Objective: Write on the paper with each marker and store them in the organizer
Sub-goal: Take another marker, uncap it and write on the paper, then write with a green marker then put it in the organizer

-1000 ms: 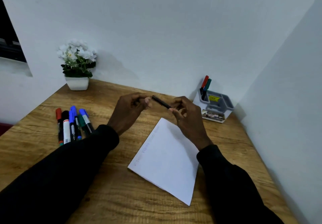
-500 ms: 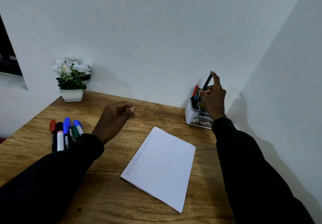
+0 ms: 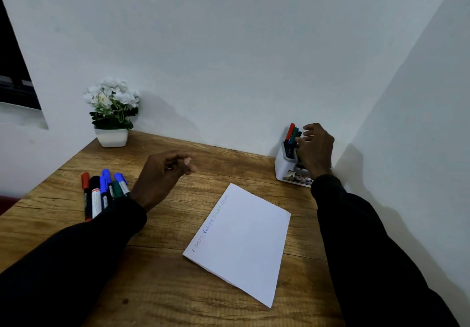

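Roughly a third done (my estimate): stored markers (image 3: 292, 134) stand in the organizer (image 3: 282, 166), right hand (image 3: 316, 148) fingers slack beside them, left hand (image 3: 160, 174) loosely curled and empty, loose markers (image 3: 101, 192) wait on the table (image 3: 152, 288).

A potted white flower plant (image 3: 112, 113) stands at the wooden table's (image 3: 157, 288) far left corner against the white wall (image 3: 229, 59).

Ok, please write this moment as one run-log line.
right hand: open at organizer | left hand: holds nothing | loose markers: lying at left | paper: has writing
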